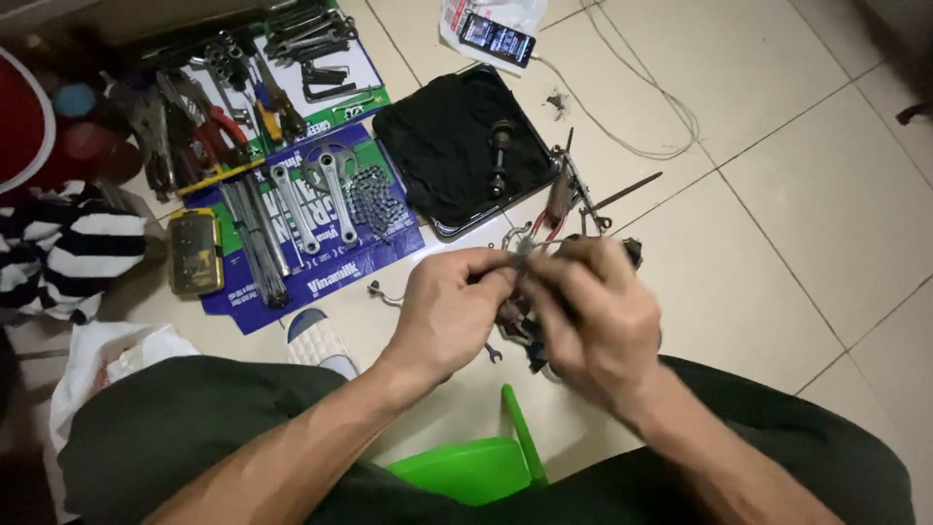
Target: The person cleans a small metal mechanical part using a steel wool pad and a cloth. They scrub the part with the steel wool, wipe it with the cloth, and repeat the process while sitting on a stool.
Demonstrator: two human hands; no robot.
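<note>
Dark metal part point(525, 326) sits between both hands above the tiled floor point(777, 194), mostly hidden. Left hand point(449, 311) pinches its upper end with curled fingers; right hand point(598, 321) wraps closed around it, near the black tray point(437, 136).

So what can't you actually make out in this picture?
- Head view: the small metal part in both hands, mostly hidden by the left hand and right hand, and blurred.
- The phone screen: too small.
- The red object: cut off by the left edge.
- The tools at top left: overlapping, hard to separate.
</note>
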